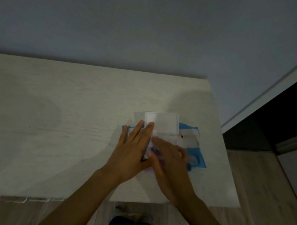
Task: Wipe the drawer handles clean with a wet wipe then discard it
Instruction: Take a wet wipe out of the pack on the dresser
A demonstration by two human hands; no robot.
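Pack: we see one blue pack of wet wipes on the pale desk, near its right end, its white lid flipped open.
Left hand: fingers straight, close together, pressing the pack down.
Right hand: over the opening, blurred (we cannot tell whether it pinches a wipe).
Progress: early, we judge; no wipe is clearly out, and wiping the handles and discarding remain.
Count: two hands, one pack, one lid.
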